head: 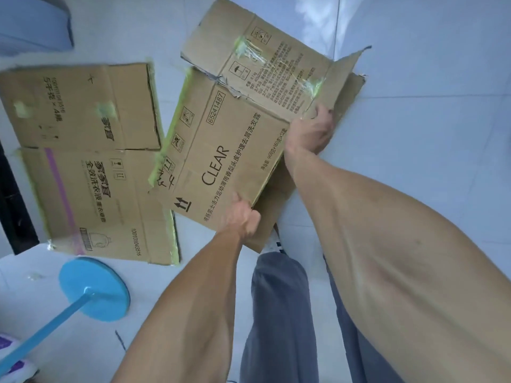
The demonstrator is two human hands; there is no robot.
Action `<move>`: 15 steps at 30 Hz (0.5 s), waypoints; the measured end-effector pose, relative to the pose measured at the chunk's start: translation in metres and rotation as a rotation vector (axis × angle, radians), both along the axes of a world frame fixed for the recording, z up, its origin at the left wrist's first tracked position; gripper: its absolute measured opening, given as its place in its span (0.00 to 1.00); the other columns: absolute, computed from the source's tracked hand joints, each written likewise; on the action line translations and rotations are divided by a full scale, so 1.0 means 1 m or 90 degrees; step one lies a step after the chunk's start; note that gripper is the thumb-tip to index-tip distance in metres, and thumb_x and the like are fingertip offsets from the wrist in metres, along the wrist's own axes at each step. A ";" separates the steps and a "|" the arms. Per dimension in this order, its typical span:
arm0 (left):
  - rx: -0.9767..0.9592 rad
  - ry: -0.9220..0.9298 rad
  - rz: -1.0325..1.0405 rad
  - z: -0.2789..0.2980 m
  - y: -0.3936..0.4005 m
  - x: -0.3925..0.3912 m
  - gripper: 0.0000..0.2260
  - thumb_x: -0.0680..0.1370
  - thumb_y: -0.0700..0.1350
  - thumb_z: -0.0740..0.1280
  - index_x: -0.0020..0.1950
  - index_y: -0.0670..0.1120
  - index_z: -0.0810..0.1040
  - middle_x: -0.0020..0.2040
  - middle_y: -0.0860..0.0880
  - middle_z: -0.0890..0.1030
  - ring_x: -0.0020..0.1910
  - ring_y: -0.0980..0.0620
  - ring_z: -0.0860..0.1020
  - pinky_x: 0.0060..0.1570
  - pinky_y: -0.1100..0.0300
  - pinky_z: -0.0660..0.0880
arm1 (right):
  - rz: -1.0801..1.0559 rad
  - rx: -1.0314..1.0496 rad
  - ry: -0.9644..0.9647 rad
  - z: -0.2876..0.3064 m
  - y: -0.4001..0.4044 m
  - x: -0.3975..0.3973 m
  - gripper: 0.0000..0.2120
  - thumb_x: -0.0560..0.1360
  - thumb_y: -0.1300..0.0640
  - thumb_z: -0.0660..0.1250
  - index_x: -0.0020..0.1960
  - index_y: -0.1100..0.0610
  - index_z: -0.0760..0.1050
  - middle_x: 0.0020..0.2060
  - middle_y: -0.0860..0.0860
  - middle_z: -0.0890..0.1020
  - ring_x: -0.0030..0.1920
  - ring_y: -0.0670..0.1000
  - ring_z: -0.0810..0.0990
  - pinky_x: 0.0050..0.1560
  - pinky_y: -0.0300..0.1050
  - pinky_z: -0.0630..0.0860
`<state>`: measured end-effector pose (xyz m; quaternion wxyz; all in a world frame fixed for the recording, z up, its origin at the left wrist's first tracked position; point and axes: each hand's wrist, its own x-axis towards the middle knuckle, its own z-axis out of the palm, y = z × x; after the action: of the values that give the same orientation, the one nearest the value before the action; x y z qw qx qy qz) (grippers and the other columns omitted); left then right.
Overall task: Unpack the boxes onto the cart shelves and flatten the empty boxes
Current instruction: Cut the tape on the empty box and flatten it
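A flattened brown cardboard box (221,139) printed CLEAR, with green tape along its left edge, is held above the pale tiled floor in the middle of the view. My left hand (242,215) grips its near bottom edge. Over at the box's right side, my right hand (312,129) grips the edge where a torn flap folds out. Another flattened box (91,194), with Chinese print and a purple stripe, lies flat on the floor to the left, partly under the held one.
A blue round base with a blue pole (94,288) stands on the floor at lower left. A dark edge (13,194) runs along the far left. My grey trouser legs (279,313) and a shoe (275,241) are below the box. Pale tiled floor spreads to the right.
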<state>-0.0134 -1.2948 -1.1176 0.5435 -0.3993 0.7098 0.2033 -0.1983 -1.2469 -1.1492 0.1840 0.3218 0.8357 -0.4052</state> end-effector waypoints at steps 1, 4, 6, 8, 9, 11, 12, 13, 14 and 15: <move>0.039 -0.024 -0.048 -0.009 0.007 -0.002 0.25 0.77 0.41 0.55 0.74 0.39 0.62 0.81 0.41 0.51 0.67 0.35 0.71 0.67 0.44 0.69 | 0.137 0.070 0.029 -0.003 0.004 0.001 0.22 0.73 0.65 0.63 0.67 0.59 0.75 0.71 0.59 0.71 0.73 0.58 0.66 0.71 0.44 0.62; 0.174 -0.046 -0.124 -0.032 0.023 -0.009 0.33 0.77 0.42 0.57 0.81 0.51 0.50 0.81 0.45 0.39 0.78 0.38 0.57 0.74 0.42 0.61 | 0.372 0.255 0.045 -0.012 0.017 0.005 0.28 0.75 0.62 0.57 0.75 0.57 0.63 0.78 0.63 0.55 0.79 0.61 0.52 0.74 0.55 0.53; 0.224 -0.023 -0.123 -0.044 0.027 -0.011 0.33 0.77 0.42 0.56 0.81 0.57 0.52 0.82 0.45 0.48 0.77 0.38 0.59 0.74 0.41 0.61 | 0.523 0.284 0.077 -0.016 0.020 0.013 0.24 0.76 0.62 0.57 0.72 0.58 0.67 0.76 0.61 0.60 0.78 0.61 0.54 0.74 0.56 0.53; 0.165 0.024 -0.016 -0.051 0.028 -0.007 0.26 0.78 0.42 0.56 0.77 0.53 0.66 0.75 0.43 0.67 0.68 0.39 0.73 0.68 0.46 0.71 | 0.743 0.244 0.058 -0.023 0.018 0.027 0.17 0.74 0.63 0.59 0.62 0.59 0.74 0.67 0.57 0.71 0.70 0.58 0.65 0.70 0.51 0.62; 0.090 0.054 0.082 -0.053 0.024 -0.003 0.22 0.78 0.42 0.57 0.73 0.51 0.71 0.69 0.43 0.75 0.61 0.40 0.78 0.62 0.50 0.75 | 0.818 0.203 0.010 -0.028 0.013 0.036 0.16 0.73 0.64 0.59 0.59 0.60 0.76 0.62 0.56 0.73 0.66 0.57 0.68 0.67 0.50 0.66; -0.054 0.089 0.227 -0.056 0.015 0.006 0.17 0.77 0.42 0.59 0.66 0.46 0.76 0.61 0.42 0.80 0.53 0.42 0.78 0.54 0.55 0.76 | 0.918 0.148 -0.115 -0.035 0.006 0.055 0.15 0.74 0.64 0.61 0.59 0.61 0.77 0.63 0.57 0.72 0.66 0.58 0.67 0.65 0.52 0.68; -0.113 0.081 0.267 -0.060 0.005 0.013 0.15 0.78 0.43 0.61 0.63 0.44 0.76 0.60 0.41 0.80 0.53 0.42 0.77 0.50 0.56 0.74 | 0.969 0.154 -0.152 -0.042 -0.001 0.065 0.17 0.74 0.63 0.62 0.62 0.61 0.76 0.68 0.60 0.68 0.70 0.60 0.63 0.66 0.54 0.67; -0.166 0.057 0.300 -0.064 -0.004 0.022 0.15 0.78 0.44 0.61 0.63 0.42 0.75 0.61 0.40 0.78 0.55 0.42 0.77 0.49 0.55 0.71 | 1.008 0.169 -0.175 -0.050 -0.006 0.072 0.19 0.75 0.62 0.62 0.66 0.59 0.73 0.74 0.63 0.60 0.75 0.62 0.57 0.69 0.55 0.64; -0.217 0.016 0.347 -0.072 -0.016 0.035 0.17 0.79 0.45 0.61 0.66 0.41 0.73 0.64 0.39 0.75 0.58 0.42 0.75 0.50 0.54 0.70 | 1.049 0.187 -0.195 -0.060 -0.012 0.080 0.22 0.75 0.63 0.61 0.70 0.56 0.69 0.77 0.66 0.51 0.78 0.64 0.49 0.72 0.57 0.60; -0.260 -0.025 0.410 -0.078 -0.027 0.045 0.20 0.79 0.45 0.60 0.70 0.39 0.69 0.67 0.38 0.71 0.62 0.41 0.74 0.53 0.52 0.70 | 1.078 0.207 -0.212 -0.069 -0.014 0.086 0.25 0.77 0.63 0.60 0.73 0.53 0.64 0.77 0.68 0.43 0.78 0.65 0.44 0.74 0.59 0.57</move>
<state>0.0318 -1.3213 -1.1956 0.3744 -0.7062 0.5629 0.2103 -0.1127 -1.2607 -1.2183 0.4946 -0.3290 0.8033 0.0436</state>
